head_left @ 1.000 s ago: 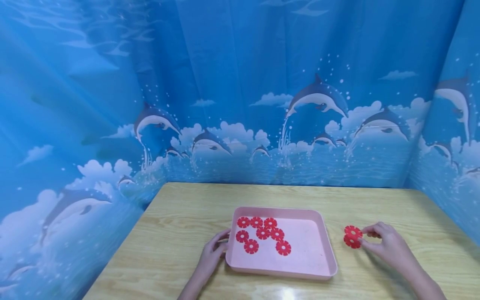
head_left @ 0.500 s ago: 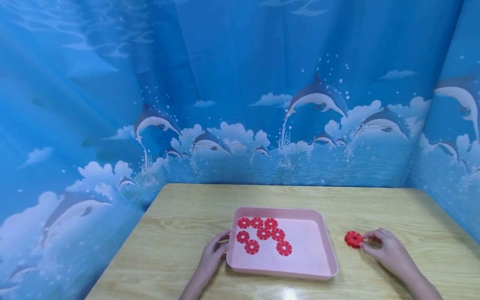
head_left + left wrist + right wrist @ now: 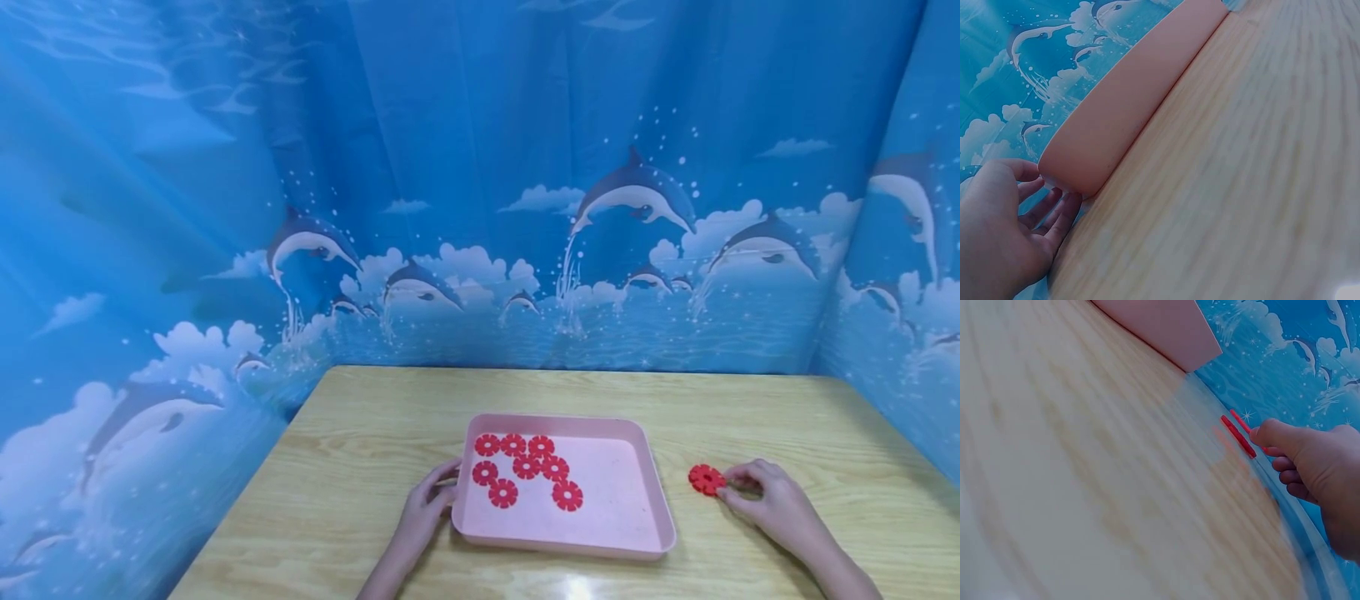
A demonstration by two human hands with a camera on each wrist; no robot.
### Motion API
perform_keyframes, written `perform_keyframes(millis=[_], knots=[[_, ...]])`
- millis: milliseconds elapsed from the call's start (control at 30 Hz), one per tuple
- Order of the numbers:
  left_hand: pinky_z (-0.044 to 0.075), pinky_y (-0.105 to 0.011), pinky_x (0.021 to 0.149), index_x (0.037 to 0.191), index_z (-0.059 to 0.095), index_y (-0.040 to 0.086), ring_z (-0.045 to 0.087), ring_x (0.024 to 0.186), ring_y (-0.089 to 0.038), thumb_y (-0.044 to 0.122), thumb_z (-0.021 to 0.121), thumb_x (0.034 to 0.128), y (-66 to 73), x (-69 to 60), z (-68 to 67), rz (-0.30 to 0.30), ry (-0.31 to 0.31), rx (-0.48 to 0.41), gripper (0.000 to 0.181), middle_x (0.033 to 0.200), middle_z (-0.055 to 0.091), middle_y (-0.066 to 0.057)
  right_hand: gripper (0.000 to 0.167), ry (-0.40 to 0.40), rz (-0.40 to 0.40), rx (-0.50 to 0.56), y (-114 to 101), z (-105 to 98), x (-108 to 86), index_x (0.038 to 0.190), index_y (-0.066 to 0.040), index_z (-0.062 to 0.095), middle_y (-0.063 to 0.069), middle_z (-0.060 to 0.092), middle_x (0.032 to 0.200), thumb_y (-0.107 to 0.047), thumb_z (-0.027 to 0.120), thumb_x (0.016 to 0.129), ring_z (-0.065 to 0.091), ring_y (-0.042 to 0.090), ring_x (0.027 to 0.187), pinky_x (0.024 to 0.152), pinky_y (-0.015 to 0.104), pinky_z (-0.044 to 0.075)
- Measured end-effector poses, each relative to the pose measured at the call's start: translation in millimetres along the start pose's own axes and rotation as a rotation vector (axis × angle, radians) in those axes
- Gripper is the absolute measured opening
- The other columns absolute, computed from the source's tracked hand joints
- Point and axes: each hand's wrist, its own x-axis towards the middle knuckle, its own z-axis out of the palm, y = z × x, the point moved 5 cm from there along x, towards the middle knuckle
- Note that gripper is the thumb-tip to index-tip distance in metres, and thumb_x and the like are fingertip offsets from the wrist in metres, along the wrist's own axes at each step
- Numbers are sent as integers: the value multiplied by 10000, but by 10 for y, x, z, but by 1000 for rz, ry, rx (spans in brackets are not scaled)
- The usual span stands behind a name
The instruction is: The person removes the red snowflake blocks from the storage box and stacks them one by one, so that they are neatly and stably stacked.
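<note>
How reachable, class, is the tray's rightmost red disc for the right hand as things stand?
Probably not yet: the right hand pinches red pieces. Otherwise only the tray's right wall stands between it and the rightmost disc, which lies uncovered.

Pink rectangular tray (image 3: 600, 517): set on wood-grain table (image 3: 375, 450) before blue dolphin-printed curtain (image 3: 480, 192); eight red notched discs (image 3: 534, 457) contained, mostly leftward; two red held discs (image 3: 699, 480) positioned right of tray.
</note>
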Motion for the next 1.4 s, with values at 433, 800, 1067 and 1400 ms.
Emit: perform_keyframes(millis=[433, 800, 1067, 1400], knots=[[516, -308, 746, 1293, 461, -52, 523, 1031, -366, 54, 528, 894, 100, -41, 12, 3, -4, 0, 419, 1222, 474, -268, 231, 26, -17, 5, 18, 15, -12, 807, -85, 667, -78, 557, 764, -92, 813, 628, 512, 18, 710, 646, 102, 390], [518, -297, 748, 1302, 459, -41, 529, 1033, -347, 78, 533, 897, 35, -26, 7, 29, -1, -7, 428, 1235, 474, -256, 219, 14, -11, -1, 7, 23, -3, 805, -87, 667, -85, 547, 758, -89, 808, 637, 503, 22, 697, 623, 103, 391], [521, -296, 740, 1300, 454, -51, 529, 1029, -355, 62, 526, 897, 35, -27, 10, 37, -3, -17, 425, 1234, 472, -263, 223, 13, -10, -4, -2, 24, 2, 805, -81, 670, -79, 552, 761, -82, 810, 631, 508, 24, 698, 627, 108, 389], [519, -296, 752, 1304, 457, -38, 537, 1027, -336, 87, 534, 899, 44, -27, 14, 37, 2, -9, 431, 1236, 475, -254, 227, 22, -32, 2, 4, 17, 3, 811, -81, 674, -74, 557, 756, -69, 808, 627, 506, 28, 704, 633, 117, 385]])
